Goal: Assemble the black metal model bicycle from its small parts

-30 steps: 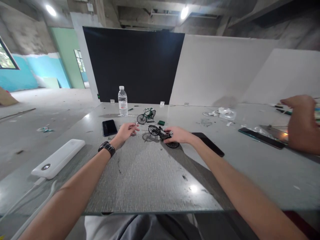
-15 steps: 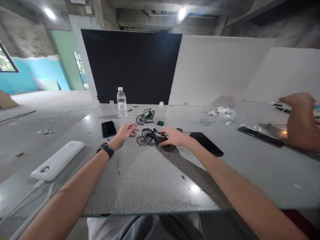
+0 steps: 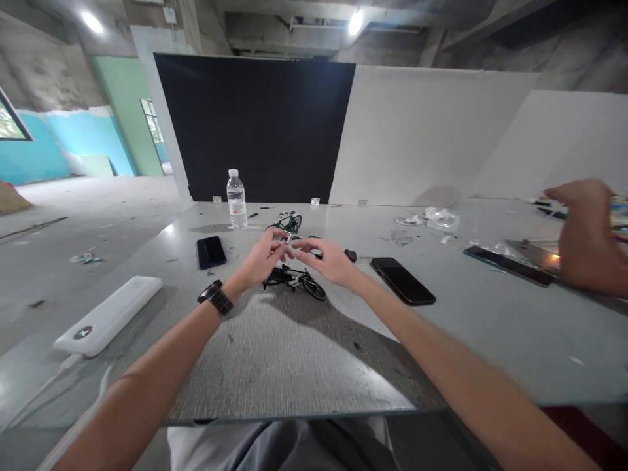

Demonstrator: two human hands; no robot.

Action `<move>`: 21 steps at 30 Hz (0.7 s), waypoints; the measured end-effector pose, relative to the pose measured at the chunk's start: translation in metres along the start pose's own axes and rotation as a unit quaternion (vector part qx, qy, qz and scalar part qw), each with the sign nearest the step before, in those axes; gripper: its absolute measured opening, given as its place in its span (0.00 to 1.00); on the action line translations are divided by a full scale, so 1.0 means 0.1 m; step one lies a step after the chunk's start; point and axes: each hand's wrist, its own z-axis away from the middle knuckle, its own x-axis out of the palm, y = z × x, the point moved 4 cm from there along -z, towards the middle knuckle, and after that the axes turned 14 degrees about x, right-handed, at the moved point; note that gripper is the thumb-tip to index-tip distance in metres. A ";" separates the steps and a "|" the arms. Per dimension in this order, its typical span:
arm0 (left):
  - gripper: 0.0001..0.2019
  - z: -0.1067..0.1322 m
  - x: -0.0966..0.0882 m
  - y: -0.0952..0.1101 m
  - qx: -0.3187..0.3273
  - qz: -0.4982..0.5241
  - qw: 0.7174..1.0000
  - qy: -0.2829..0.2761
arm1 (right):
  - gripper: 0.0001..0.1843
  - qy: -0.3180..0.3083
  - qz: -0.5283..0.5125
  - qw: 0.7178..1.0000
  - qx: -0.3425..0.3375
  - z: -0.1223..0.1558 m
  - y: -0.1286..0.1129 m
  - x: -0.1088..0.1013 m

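Observation:
My left hand (image 3: 265,257) and my right hand (image 3: 328,260) meet fingertip to fingertip over the table. Both are closed in a pinch around a small silvery piece (image 3: 289,241), too small and partly covered for its kind to show. Just below the hands is a black model bicycle (image 3: 300,281) on the tabletop, its left part partly hidden by my left hand. Behind the fingers stands a green model bicycle (image 3: 291,220), its lower part covered by the hands. A dark watch (image 3: 216,297) is on my left wrist.
Phones lie left (image 3: 210,252) and right (image 3: 403,280). A water bottle (image 3: 236,201) stands behind, and a white power bank (image 3: 110,315) with a cable sits at the left. Plastic wrapping (image 3: 440,219) lies back right; another person's hand (image 3: 586,229) is at the far right.
My right hand has let go of the black model bicycle and moved up to my left hand, which has shifted right. The black bicycle sits slightly further left, turned differently.

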 end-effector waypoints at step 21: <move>0.14 -0.01 0.13 0.03 -0.049 0.045 0.998 0.000 | 0.26 0.060 -0.183 0.979 0.073 -0.07 0.11 0.04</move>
